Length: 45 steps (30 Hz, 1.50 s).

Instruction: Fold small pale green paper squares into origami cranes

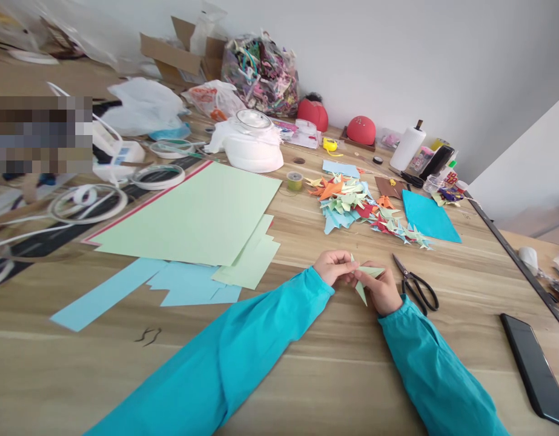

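Note:
Both of my hands meet over the wooden table and pinch a small folded piece of pale green paper. My left hand grips its left side with closed fingers. My right hand holds the right side, fingers curled round it. A pointed tip of the paper sticks out below the hands. Black scissors lie just right of my right hand. A pile of folded paper cranes in several colours lies beyond the hands.
Large pale green sheets and light blue paper pieces lie to the left. A turquoise sheet lies right of the pile. A dark phone rests near the right edge. Tape rolls, bags and boxes crowd the far side.

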Motion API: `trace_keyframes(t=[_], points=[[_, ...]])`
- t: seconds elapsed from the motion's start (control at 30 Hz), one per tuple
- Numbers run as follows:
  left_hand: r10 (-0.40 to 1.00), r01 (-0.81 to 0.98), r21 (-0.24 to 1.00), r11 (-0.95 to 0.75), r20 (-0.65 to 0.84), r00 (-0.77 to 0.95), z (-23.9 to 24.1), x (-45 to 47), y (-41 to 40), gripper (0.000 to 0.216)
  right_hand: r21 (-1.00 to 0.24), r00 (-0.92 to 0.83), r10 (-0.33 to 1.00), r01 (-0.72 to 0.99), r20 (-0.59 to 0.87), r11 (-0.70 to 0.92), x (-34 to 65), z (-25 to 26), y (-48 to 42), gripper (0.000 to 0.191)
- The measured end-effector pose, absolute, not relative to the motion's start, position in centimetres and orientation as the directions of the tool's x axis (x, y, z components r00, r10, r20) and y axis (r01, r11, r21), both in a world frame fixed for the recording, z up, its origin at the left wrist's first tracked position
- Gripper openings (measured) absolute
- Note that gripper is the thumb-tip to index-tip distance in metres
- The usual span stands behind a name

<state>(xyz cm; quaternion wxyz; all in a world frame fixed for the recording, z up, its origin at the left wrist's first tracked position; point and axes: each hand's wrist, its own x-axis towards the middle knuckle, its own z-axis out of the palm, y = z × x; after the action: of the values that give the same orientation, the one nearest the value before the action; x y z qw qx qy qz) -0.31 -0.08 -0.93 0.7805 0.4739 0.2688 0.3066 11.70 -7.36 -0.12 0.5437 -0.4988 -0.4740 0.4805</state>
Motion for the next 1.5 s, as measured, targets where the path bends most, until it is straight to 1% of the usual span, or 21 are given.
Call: trace_keyframes(t=[0.07, 0.17, 0.37, 0.47, 0.53, 0.67, 0.77, 0.87, 1.0, 1.23, 1.5], points=[[0.736, -0.224, 0.905, 0.361, -0.129, 0.664, -0.6, -0.5, -0.3, 0.034, -0.999, 0.071, 0.997, -0.028, 0.038, 0.04, 11.8, -0.2, -7.4, 0.018], [0.764, -0.217, 0.925, 0.313, -0.11, 0.636, -0.3, -0.7, -0.6, 0.032, -0.999, 0.036, 0.999, -0.024, 0.03, 0.03, 12.0, -0.3, -7.5, 0.017], [0.794, -0.178, 0.942, 0.283, -0.126, 0.595, -0.2, -0.7, -0.7, 0.035, -0.998, -0.011, 1.0, -0.061, 0.024, 0.024, 12.0, -0.2, -7.5, 0.016], [0.791, -0.217, 0.924, 0.316, -0.131, 0.598, -0.2, -0.5, -0.7, 0.042, -0.996, 0.045, 0.999, -0.086, 0.022, 0.026, 11.7, -0.1, -7.4, 0.017], [0.781, -0.242, 0.908, 0.342, -0.131, 0.61, -0.2, -0.4, -0.7, 0.045, -0.991, 0.098, 0.995, -0.132, 0.02, 0.033, 11.6, 0.0, -7.3, 0.017], [0.755, -0.193, 0.937, 0.291, -0.101, 0.648, 0.2, -0.5, -0.9, 0.041, -0.979, 0.163, 0.987, -0.204, -0.009, 0.024, 11.6, 0.0, -7.2, 0.018], [0.737, -0.172, 0.946, 0.276, -0.093, 0.67, 0.3, -0.6, -0.9, 0.039, -0.984, 0.169, 0.985, -0.178, -0.017, 0.014, 11.7, -0.3, -7.1, 0.016], [0.724, -0.175, 0.94, 0.292, -0.098, 0.683, 0.1, -0.6, -0.8, 0.038, -0.987, 0.136, 0.991, -0.161, -0.01, 0.012, 11.7, -0.5, -7.1, 0.018], [0.742, -0.169, 0.949, 0.267, -0.091, 0.664, 0.1, -0.5, -0.8, 0.038, -0.991, 0.119, 0.993, -0.133, -0.004, 0.012, 11.8, -0.6, -7.2, 0.02], [0.747, -0.02, 0.966, 0.257, -0.186, 0.638, 0.7, -0.7, -1.2, 0.044, -0.999, 0.044, 0.998, -0.003, 0.036, 0.037, 11.8, -0.4, -7.4, 0.023], [0.767, 0.037, 0.98, 0.196, -0.177, 0.617, 0.9, -0.6, -1.5, 0.046, -0.998, 0.037, 0.998, 0.046, 0.043, 0.042, 11.8, -0.2, -7.5, 0.025]])
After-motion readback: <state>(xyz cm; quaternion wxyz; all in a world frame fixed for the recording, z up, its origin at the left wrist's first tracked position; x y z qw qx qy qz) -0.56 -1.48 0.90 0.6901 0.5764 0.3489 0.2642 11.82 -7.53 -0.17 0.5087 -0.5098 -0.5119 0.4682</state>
